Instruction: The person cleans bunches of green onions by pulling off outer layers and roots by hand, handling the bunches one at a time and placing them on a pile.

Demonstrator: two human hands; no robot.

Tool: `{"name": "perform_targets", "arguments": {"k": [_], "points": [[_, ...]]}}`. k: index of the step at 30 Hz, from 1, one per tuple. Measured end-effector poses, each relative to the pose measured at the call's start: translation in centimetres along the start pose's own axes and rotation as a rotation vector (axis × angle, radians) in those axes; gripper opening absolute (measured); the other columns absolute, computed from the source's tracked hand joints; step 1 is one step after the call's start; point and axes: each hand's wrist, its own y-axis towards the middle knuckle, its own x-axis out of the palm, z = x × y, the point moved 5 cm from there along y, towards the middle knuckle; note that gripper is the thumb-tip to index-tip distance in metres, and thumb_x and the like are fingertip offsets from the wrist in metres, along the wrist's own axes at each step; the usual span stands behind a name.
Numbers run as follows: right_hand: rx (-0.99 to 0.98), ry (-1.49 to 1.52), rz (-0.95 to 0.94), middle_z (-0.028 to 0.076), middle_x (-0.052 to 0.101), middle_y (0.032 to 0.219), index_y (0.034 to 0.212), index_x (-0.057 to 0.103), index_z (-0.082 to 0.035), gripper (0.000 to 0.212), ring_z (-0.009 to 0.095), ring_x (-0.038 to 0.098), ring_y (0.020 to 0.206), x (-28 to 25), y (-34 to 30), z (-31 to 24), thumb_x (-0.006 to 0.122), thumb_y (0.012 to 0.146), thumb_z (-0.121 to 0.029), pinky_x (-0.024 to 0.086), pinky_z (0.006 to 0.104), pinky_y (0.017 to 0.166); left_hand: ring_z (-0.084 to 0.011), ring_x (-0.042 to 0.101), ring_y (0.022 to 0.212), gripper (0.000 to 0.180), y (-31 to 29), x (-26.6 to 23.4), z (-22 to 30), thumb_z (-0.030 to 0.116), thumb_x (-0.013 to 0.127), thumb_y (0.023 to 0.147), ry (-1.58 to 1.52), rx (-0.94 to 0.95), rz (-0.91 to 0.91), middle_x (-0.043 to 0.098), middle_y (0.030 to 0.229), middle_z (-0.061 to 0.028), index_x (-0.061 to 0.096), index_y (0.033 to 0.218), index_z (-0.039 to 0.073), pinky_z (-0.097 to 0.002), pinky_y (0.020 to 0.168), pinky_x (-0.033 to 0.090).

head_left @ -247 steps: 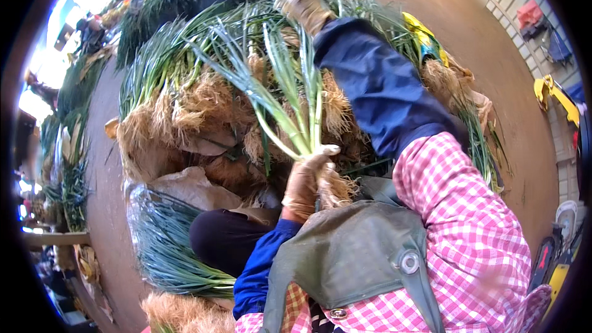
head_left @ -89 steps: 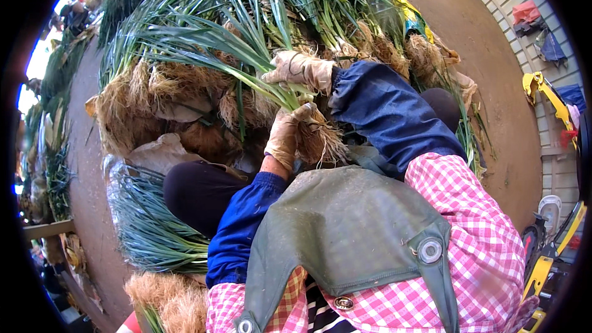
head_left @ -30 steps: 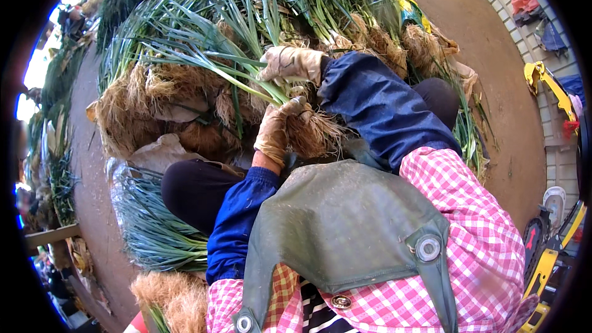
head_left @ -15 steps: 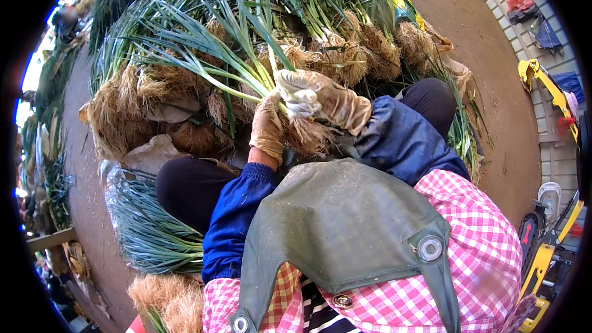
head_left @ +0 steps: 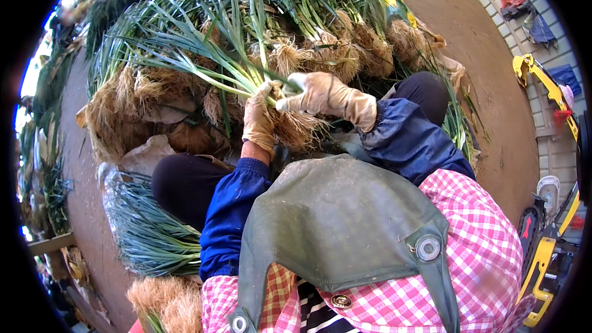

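My gloved left hand (head_left: 259, 117) is closed round the pale stems of a small bunch of green onions (head_left: 237, 79). The leaves fan up and to the left, and the tangled roots hang at the lower right of my grip. Just right of it, my gloved right hand (head_left: 324, 95) is over the bulb ends. A smeared dark green leaf (head_left: 282, 79) runs into this hand between thumb and fingers. Its fingertips are close to the stems; whether they touch them I cannot tell. Beyond both hands lies a large heap of green onions (head_left: 345, 55) with brown roots facing me.
Beside my left knee, a bundle of green onions (head_left: 157, 228) lies in clear plastic, with trimmed-looking pale roots (head_left: 166, 299) below it. A yellow bag (head_left: 394, 1) shows behind the heap. Yellow machine parts (head_left: 542, 271) stand at the right, along a light wall (head_left: 552, 142).
My right hand has shifted from wrapping the bulb ends to a more stretched grasp, its fingers further apart. The leaf at it has swung lower and blurred. My left hand keeps its grip.
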Motion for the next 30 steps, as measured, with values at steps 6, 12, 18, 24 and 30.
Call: {"name": "perform_targets", "arguments": {"k": [6, 12, 18, 24, 30], "points": [[0.228, 0.031, -0.393, 0.003, 0.057, 0.062, 0.097, 0.061, -0.006, 0.038, 0.012, 0.055, 0.054, 1.8, 1.3, 1.5, 0.065, 0.083, -0.042, 0.041, 0.0269, 0.048, -0.0169, 0.061, 0.066, 0.024, 0.7, -0.6, -0.5, 0.019, 0.061, 0.087, -0.024, -0.002, -0.111, 0.063, 0.078, -0.0077, 0.063, 0.095, -0.004, -0.0274, 0.054, 0.050], [0.200, 0.146, -0.404, 0.002, 0.057, 0.060, 0.096, 0.062, -0.008, 0.017, 0.011, 0.054, 0.051, 2.0, 2.1, 2.9, 0.058, 0.086, -0.021, 0.041, 0.0257, 0.046, -0.0163, 0.059, 0.059, 0.022, -0.1, 0.2, -0.1, 0.019, 0.062, 0.087, 0.045, -0.024, -0.105, 0.063, 0.076, -0.0081, 0.063, 0.092, -0.002, -0.0267, 0.046, 0.048], [-0.262, -0.337, -0.073, 0.003, 0.058, 0.063, 0.090, 0.066, -0.016, 0.010, 0.017, 0.055, 0.054, 2.0, 0.7, 1.6, 0.061, 0.081, -0.016, 0.044, 0.0308, 0.051, -0.0155, 0.054, 0.045, 0.018, 1.4, -0.9, 0.2, 0.013, 0.061, 0.085, 0.258, 0.146, -0.086, 0.061, 0.064, -0.0091, 0.063, 0.085, -0.004, -0.0249, 0.035, 0.043], [-0.300, -0.184, -0.318, -0.005, 0.055, 0.064, 0.085, 0.066, -0.012, 0.006, 0.008, 0.052, 0.055, 2.6, -4.7, 0.2, 0.061, 0.085, -0.009, 0.038, 0.0224, 0.046, -0.0128, 0.053, 0.047, 0.017, -0.6, 0.0, 2.1, 0.014, 0.061, 0.084, 0.232, 0.111, 0.065, 0.058, 0.067, -0.0051, 0.064, 0.085, -0.003, -0.0232, 0.037, 0.046], [-0.427, -0.502, 0.202, 0.010, 0.062, 0.081, 0.098, 0.061, -0.011, 0.024, 0.031, 0.062, 0.074, 0.8, -0.6, -1.1, 0.062, 0.082, -0.029, 0.050, 0.0377, 0.062, -0.0122, 0.055, 0.051, 0.016, 3.2, -2.1, -0.6, 0.014, 0.065, 0.082, 0.177, 0.075, -0.007, 0.062, 0.070, -0.0055, 0.066, 0.085, -0.002, -0.0241, 0.046, 0.047]]}}
